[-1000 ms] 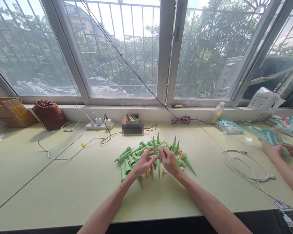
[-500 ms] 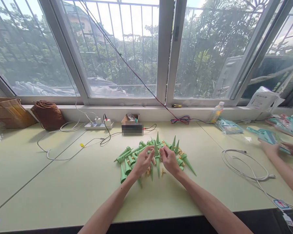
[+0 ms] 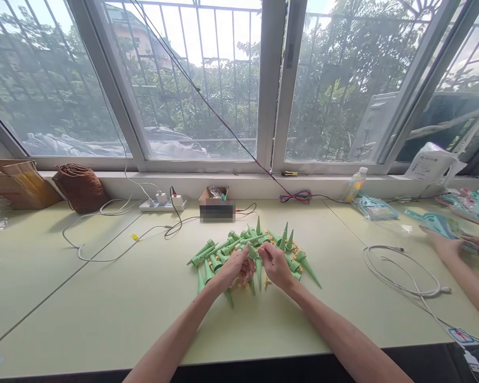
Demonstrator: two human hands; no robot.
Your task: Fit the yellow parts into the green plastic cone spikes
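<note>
Over the pile of green spikes (image 3: 258,272), the left hand (image 3: 236,266) grips a green cone (image 3: 253,253), now tipped from upright, apparently easing access for the right hand (image 3: 276,264) beside it, whose grasp I cannot tell.

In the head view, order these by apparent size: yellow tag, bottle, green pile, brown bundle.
1. Green pile
2. Brown bundle
3. Bottle
4. Yellow tag
The pile sits nearer the camera than the bundle.

Looks like smooth plastic in the green spikes (image 3: 309,270), wrinkled cloth in the brown bundle (image 3: 80,189), smooth sheen across the surface (image 3: 115,314).
</note>
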